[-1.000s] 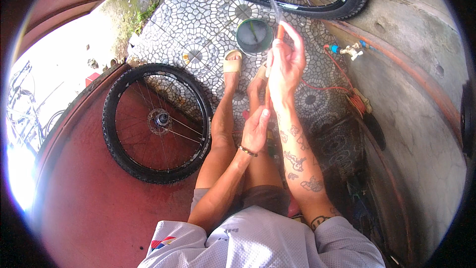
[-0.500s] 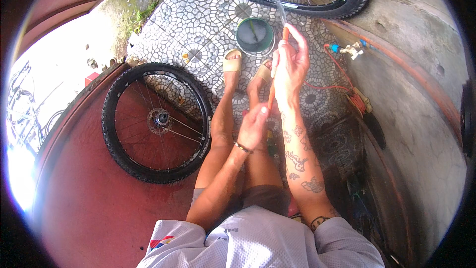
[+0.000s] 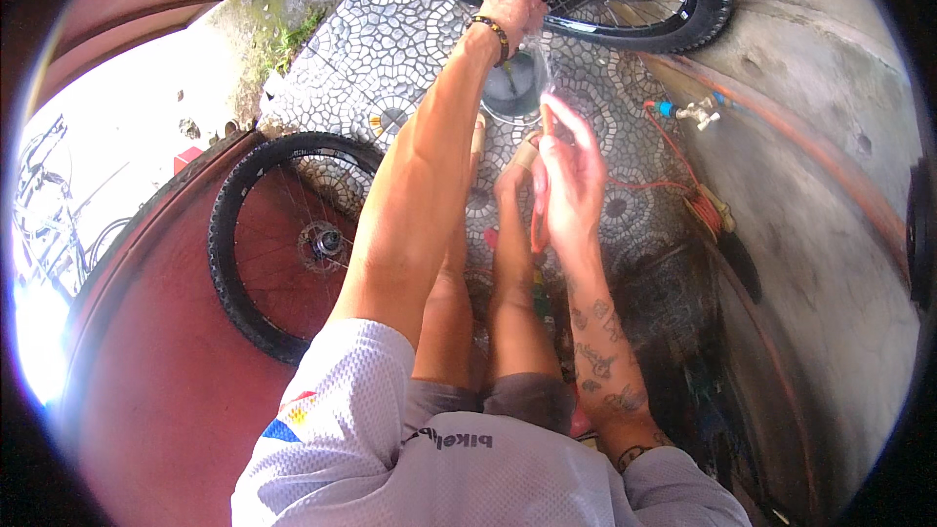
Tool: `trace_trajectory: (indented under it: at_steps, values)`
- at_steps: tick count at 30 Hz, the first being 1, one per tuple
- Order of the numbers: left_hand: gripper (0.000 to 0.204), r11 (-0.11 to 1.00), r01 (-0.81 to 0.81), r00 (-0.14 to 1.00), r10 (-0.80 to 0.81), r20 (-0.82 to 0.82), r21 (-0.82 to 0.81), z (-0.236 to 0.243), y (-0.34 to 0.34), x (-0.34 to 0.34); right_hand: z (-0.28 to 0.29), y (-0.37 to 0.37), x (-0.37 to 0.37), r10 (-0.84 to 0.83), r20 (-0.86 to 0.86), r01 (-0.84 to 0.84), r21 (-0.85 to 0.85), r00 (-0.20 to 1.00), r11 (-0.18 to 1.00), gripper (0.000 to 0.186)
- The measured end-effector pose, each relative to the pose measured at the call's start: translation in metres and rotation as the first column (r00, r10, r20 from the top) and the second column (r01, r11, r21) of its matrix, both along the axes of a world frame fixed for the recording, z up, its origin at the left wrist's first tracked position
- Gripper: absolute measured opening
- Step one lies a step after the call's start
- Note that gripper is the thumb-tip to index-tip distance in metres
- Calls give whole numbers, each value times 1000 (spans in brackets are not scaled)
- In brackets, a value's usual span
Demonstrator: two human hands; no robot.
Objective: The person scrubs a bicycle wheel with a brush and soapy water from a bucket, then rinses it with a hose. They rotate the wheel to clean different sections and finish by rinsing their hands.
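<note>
The left hand (image 3: 514,8) is stretched forward to the upright bicycle wheel (image 3: 683,10) at the top of the view, fingers together and laid on its tyre. The right hand (image 3: 569,171) holds a thin orange hose (image 3: 536,220), fingers clamped around it, water spraying from its upper end. A green bucket (image 3: 512,88) stands on the mosaic floor (image 3: 390,49) just beyond. A second wheel (image 3: 283,244) lies flat to the left. A small red box (image 3: 185,158) sits beside it.

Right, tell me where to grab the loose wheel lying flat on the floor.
Take the loose wheel by its knobby tyre on the near right edge, coming from above with the left hand. It lies flat, spokes and hub exposed, so the rim edge is the only thick part to wrap fingers around.
</note>
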State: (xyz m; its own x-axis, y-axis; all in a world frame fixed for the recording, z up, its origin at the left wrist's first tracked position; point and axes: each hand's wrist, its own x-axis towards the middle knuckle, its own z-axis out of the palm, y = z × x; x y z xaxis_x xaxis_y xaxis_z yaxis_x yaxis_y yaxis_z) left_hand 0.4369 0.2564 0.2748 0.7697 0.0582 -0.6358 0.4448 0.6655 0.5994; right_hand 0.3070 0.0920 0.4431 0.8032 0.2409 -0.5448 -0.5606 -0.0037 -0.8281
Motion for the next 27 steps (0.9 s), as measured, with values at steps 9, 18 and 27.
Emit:
trace_trajectory:
  at_steps: [9,18,27]
  values:
    - [47,787,184,976,-217,-14,589,38,-56,-110,-58,18,75,-75,-22,75,21,997,997,43]
    - [34,925,-65,997,74,-8,374,156,-97,-153,-122,19,168,80,-87,-67,137,993,988,30]
    - [37,777,284,942,-335,-13,561,153,-192,-91,-146,-179,191,742,443,136,-889,502,438,12]
